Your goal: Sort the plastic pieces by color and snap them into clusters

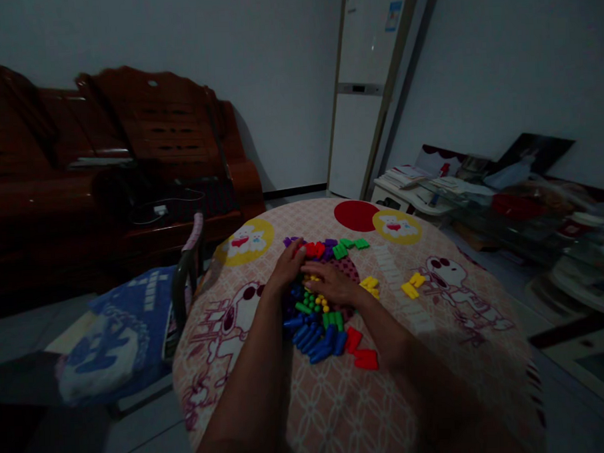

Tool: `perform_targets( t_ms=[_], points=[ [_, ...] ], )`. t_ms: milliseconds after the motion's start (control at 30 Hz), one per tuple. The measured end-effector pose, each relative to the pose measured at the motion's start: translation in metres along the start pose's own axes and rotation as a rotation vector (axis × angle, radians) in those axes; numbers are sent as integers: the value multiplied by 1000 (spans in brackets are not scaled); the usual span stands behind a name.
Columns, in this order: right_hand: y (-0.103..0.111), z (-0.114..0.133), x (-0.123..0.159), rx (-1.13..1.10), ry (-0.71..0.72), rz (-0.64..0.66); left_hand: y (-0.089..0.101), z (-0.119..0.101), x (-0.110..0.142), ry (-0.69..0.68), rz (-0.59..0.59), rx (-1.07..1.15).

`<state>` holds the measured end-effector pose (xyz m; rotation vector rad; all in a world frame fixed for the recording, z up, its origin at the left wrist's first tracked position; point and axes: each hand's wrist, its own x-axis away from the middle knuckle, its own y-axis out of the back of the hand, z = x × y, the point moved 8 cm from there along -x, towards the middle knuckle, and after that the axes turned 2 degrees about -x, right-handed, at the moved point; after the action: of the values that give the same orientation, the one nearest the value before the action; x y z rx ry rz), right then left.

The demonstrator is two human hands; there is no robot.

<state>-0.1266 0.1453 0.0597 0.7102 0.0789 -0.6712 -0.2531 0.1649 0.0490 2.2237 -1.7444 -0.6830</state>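
Note:
Colourful plastic building blocks lie in a pile on the round table. My left hand [286, 266] reaches to the far left of the pile, its fingers stretched out beside red blocks [316, 250] and purple blocks [287, 242]. Across the middle of the pile rests my right hand [334, 283], palm down and fingers extended over small yellow pieces [325, 303]. What lies under its palm is hidden. Nearer to me are dark blue blocks [311, 339], green blocks [332, 320] and loose red blocks [365, 358].
A patterned cloth covers the round table [330, 412]. Yellow blocks [413, 286] lie apart on the right, and light green blocks [361, 244] at the back. A chair with a blue cover [121, 334] stands left. A cluttered side table [481, 198] is at right.

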Motion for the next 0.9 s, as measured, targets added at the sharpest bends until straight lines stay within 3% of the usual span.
perform_targets(
  t_ms=[67, 167, 233, 333, 400, 433, 533, 633, 767, 900],
  points=[
    [10, 14, 8, -53, 66, -27, 2, -9, 4, -33, 0, 100],
    [56, 10, 30, -37, 16, -209, -7, -27, 10, -86, 68, 174],
    [99, -10, 58, 55, -107, -419, -20, -43, 12, -135, 160, 171],
    [162, -50, 123, 335, -364, -784, -41, -74, 22, -256, 308, 114],
    [185, -78, 168, 459, -587, -940, -55, -94, 37, -350, 417, 13],
    [188, -90, 184, 481, -671, -958, -62, -102, 48, -395, 480, -64],
    [172, -112, 198, 431, -739, -925, -79, -107, 90, -476, 676, -389],
    [134, -108, 169, 262, -609, -857, -78, -84, 120, -393, 726, -703],
    [73, -83, 101, 4, -403, -662, -56, -50, 124, -215, 604, -828],
    [27, -54, 48, -119, -291, -467, -24, -25, 84, -137, 315, -822]
  ],
)
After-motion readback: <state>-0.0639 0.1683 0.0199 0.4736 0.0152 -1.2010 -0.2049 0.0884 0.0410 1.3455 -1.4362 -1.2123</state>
